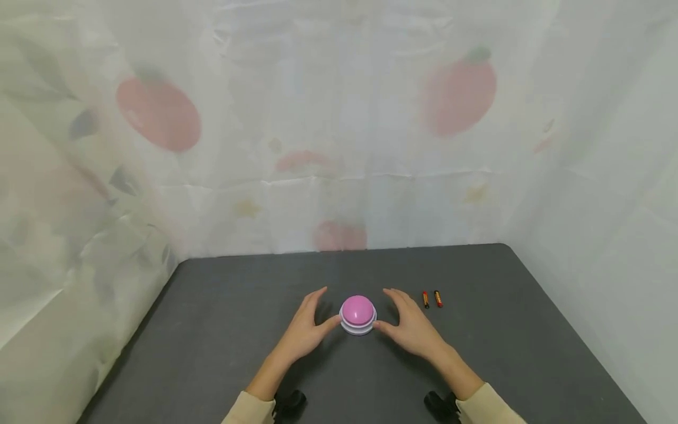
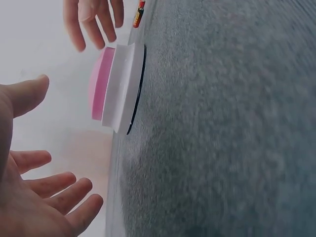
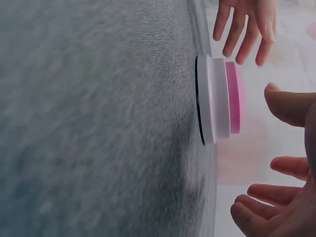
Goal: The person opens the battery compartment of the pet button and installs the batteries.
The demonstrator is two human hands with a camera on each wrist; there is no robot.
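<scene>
A pale sheet printed with faded fruit hangs behind the dark table, and a person in cream sleeves reaches in over it from the near side. The left hand and right hand face each other with fingers loosely extended and thumbs spread well away from them, like two halves of a wide bracket; neither has hold of anything. A black device sits at the left wrist.

Between the hands, near the middle of the table, stands a round push button, pink dome up on a white base. It lies directly right of the left thumb and directly left of the right, about equally near to both, and being round it offers no long axis. From above the thumbs seem to meet its rim, though the wrist views suggest a gap, so I can't swear to contact.

Smallest are two batteries, one beside the other, just beyond the right hand, their lengths pointing roughly away from the person.
</scene>
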